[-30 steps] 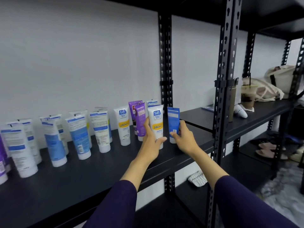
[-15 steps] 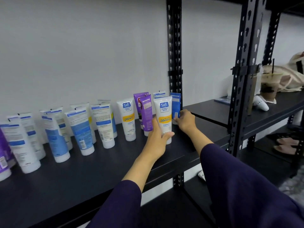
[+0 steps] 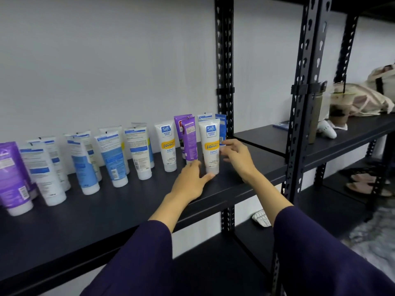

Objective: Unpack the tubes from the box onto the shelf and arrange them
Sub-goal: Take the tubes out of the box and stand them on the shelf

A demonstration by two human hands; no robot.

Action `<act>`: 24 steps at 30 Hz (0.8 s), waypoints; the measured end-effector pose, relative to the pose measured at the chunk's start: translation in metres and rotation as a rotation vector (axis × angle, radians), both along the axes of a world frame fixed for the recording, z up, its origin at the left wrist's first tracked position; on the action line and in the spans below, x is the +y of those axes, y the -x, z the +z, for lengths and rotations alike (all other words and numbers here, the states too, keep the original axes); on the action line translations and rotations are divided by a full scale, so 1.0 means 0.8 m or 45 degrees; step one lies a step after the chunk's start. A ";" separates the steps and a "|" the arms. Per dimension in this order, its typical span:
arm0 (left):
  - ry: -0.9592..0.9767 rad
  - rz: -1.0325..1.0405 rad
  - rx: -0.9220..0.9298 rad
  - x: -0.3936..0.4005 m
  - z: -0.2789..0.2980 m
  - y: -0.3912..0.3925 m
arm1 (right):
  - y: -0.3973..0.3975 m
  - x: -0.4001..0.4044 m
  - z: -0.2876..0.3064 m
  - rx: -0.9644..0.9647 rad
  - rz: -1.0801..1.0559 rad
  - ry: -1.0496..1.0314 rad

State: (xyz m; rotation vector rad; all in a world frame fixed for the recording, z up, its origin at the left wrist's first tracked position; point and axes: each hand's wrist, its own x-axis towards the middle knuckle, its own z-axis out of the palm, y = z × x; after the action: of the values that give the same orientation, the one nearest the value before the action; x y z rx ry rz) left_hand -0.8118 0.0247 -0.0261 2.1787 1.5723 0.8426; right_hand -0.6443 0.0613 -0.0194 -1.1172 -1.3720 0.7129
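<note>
Black shelf [image 3: 111,223] on perforated black uprights [image 3: 224,60]. Tubes stand cap-down on it in a loose double row along the wall: purple tube [image 3: 12,178] at far left, then white-and-blue tubes [image 3: 111,159], a white Safi tube [image 3: 167,146], two purple tubes [image 3: 189,139], a second Safi tube [image 3: 210,146] and a blue tube [image 3: 221,127] at the right end. Adjoining shelf [image 3: 320,146] to the right carries an iced drink cup [image 3: 339,107], a white object [image 3: 327,130] and cloth bags [image 3: 367,101].

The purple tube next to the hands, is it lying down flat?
No, the purple tube stands upright on its cap on the shelf, just left of the white Safi tube.
</note>
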 end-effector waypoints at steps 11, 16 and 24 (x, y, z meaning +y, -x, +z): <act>0.026 0.180 0.366 -0.034 0.008 0.052 | 0.022 -0.023 -0.010 -0.302 -0.277 -0.065; 0.024 0.202 0.416 -0.031 0.005 0.049 | 0.011 0.000 -0.003 -0.300 -0.438 0.055; 0.015 0.222 0.432 -0.021 -0.001 0.048 | 0.009 0.042 0.001 -0.318 -0.450 0.233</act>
State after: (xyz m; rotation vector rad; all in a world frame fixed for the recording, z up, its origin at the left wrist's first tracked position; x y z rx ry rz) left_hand -0.8499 0.0082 -0.0271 2.2932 1.9437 0.5253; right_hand -0.6515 0.0947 -0.0190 -1.5899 -1.2833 0.4577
